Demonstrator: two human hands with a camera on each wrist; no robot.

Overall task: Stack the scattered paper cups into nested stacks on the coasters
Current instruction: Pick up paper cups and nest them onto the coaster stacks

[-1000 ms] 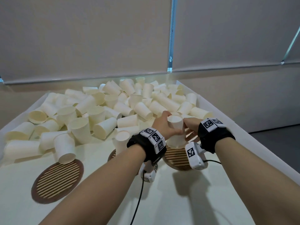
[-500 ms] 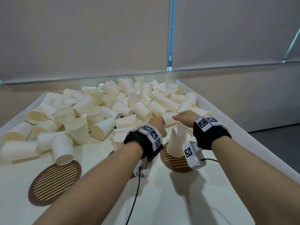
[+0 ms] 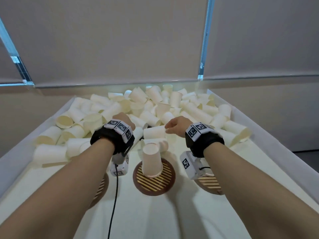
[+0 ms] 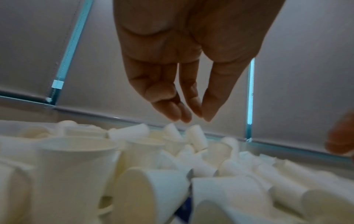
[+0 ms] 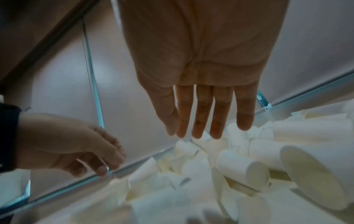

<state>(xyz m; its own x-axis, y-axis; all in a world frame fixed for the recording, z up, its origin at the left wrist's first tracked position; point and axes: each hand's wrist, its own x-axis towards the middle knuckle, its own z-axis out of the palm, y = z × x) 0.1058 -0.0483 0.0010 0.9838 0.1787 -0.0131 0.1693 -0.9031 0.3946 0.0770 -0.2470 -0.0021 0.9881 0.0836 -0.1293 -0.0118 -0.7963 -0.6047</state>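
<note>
An upside-down paper cup (image 3: 151, 162) stands on the middle brown coaster (image 3: 154, 184), with no hand on it. Another coaster (image 3: 101, 187) shows partly under my left forearm and a third (image 3: 209, 184) partly behind my right wrist camera. My left hand (image 3: 123, 120) hovers over the loose cups (image 3: 155, 104); in the left wrist view its fingers (image 4: 173, 112) hang relaxed and hold nothing. My right hand (image 3: 170, 128) reaches to a cup lying on its side (image 3: 153, 132). Its fingers (image 5: 199, 121) are straight and empty in the right wrist view.
The cups fill the far half of a white walled tray (image 3: 269, 147); some stand upright, most lie on their sides. Bare tray floor lies near me around the coasters. A cable (image 3: 114, 204) hangs from my left wrist. Grey blinds stand behind the tray.
Both hands have let go of the cup on the middle coaster and moved forward to the pile's near edge. That cup stays standing on the coaster.
</note>
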